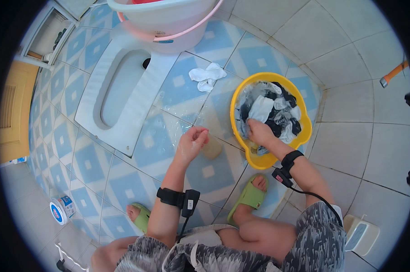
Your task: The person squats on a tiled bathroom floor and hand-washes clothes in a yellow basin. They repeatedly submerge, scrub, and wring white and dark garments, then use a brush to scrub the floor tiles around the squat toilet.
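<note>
My right hand [260, 132] reaches over the near left rim of a yellow plastic basin [235, 131], its fingertips at a white cloth item [261, 108], perhaps a sock. Around it in the basin lie wet black, white and grey cloth pieces in water. My left hand [192, 142] is raised to the left of the basin with fingers curled and thumb near the fingertips; nothing is plainly visible in it. A tan patch or object [211, 148] shows just right of that hand. White socks [207, 75] lie crumpled on the wet tiled floor, beyond my hands.
A squat toilet [115, 91] is set in the floor at the left. Stacked white and pink tubs [177, 37] stand beyond it. A tiled wall [344, 102] borders the basin's right side. A lidded white tub [62, 209] stands at the lower left. Green slippers [251, 195] are on my feet.
</note>
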